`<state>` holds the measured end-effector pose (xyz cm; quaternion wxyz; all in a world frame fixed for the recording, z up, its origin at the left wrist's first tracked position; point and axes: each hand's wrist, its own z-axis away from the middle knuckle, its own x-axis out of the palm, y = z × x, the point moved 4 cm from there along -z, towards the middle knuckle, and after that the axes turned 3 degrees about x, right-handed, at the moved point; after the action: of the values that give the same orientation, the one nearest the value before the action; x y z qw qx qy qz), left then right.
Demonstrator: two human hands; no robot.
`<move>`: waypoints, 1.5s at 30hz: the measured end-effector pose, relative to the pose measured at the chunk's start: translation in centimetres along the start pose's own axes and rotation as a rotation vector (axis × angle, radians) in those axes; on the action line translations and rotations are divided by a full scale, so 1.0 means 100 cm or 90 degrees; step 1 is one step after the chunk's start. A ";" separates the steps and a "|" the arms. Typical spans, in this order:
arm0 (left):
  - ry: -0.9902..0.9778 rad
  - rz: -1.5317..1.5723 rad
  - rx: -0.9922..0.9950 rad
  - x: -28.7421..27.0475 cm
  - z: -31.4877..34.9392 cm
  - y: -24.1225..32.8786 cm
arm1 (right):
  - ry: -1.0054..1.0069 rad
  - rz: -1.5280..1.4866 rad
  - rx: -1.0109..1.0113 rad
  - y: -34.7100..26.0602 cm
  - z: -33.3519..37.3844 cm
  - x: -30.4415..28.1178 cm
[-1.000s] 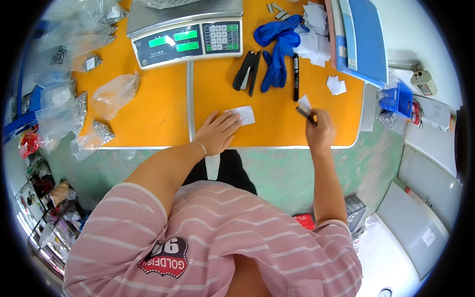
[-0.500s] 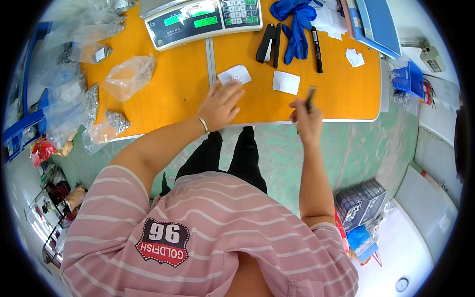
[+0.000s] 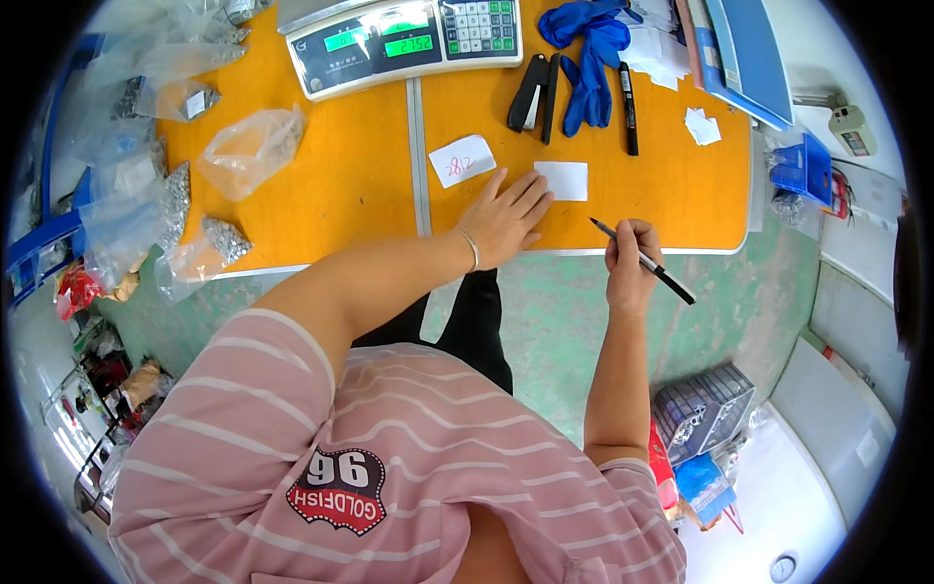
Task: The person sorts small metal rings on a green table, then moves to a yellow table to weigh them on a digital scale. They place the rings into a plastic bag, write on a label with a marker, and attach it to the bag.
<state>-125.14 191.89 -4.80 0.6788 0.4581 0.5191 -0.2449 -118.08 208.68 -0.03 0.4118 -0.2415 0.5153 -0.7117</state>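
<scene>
My left hand [image 3: 503,219] lies flat on the orange table, fingers spread. Its fingertips touch the lower left edge of a blank white paper slip [image 3: 564,180]. Left of that slip is another white paper slip [image 3: 462,161] with red handwriting on it. My right hand [image 3: 632,273] grips a black and grey pen [image 3: 671,282] near the table's front edge. The pen's dark tip points up and left, toward the blank slip.
A counting scale [image 3: 399,49] stands at the back. Beyond the slips lie a black stapler [image 3: 533,97], blue gloves [image 3: 589,83] and a black marker [image 3: 628,107]. Clear plastic bags [image 3: 253,151], several with small metal parts, cover the left side. Blue folders [image 3: 749,58] stand back right.
My left hand has moved right, from the written slip to the blank one, uncovering the red writing. My right hand has moved slightly right and down, and the pen now tilts toward the blank slip.
</scene>
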 end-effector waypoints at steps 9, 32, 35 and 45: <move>0.039 0.058 -0.004 0.003 0.010 0.000 | -0.062 0.077 -0.143 0.037 -0.027 0.046; 0.039 0.069 -0.015 0.003 0.007 -0.001 | 0.023 0.206 -0.328 0.037 -0.039 0.055; 0.034 0.069 -0.015 0.003 0.007 -0.001 | 0.003 0.207 -0.337 0.038 -0.040 0.056; 0.012 0.062 -0.015 0.002 0.007 -0.001 | -0.009 0.253 -0.341 0.035 -0.039 0.057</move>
<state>-124.83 191.24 -5.03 0.6903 0.4771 0.5055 -0.2006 -123.03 205.55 -5.12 0.4680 -0.2405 0.7185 -0.4548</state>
